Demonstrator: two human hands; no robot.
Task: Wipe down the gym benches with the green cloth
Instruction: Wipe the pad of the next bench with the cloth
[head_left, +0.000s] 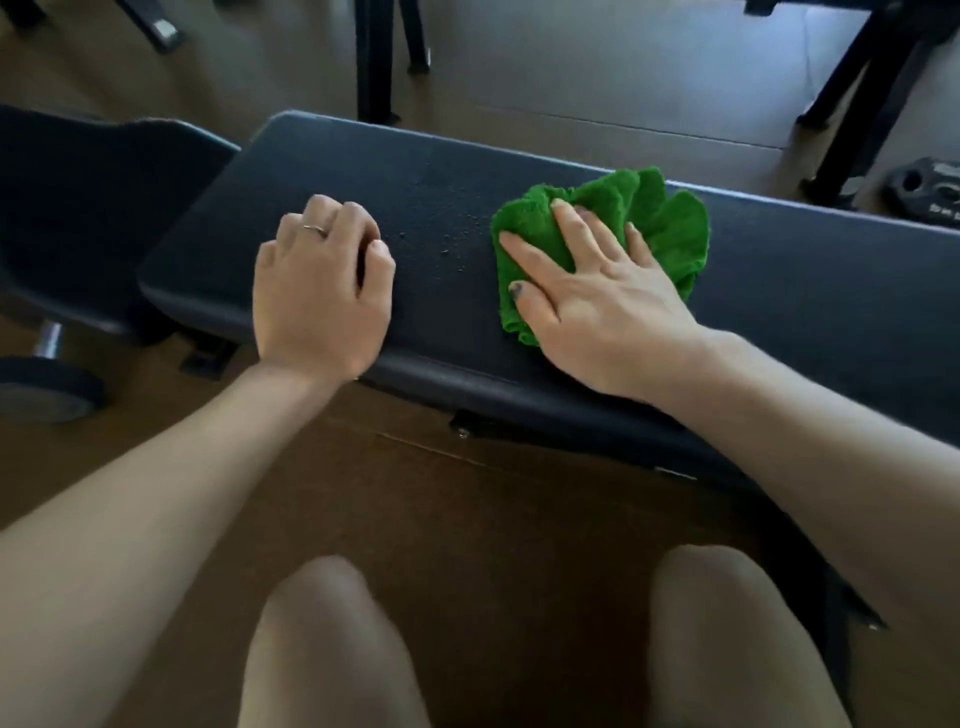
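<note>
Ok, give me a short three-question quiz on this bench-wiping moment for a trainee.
1. True or false: the right hand presses the green cloth flat on the bench pad.
2. What lies on the pad between the two hands? A) droplets B) a spray bottle C) a dumbbell
3. Fill in: the left hand, wearing a ring, rests on the pad with fingers ____.

Key
1. True
2. A, droplets
3. Curled
</note>
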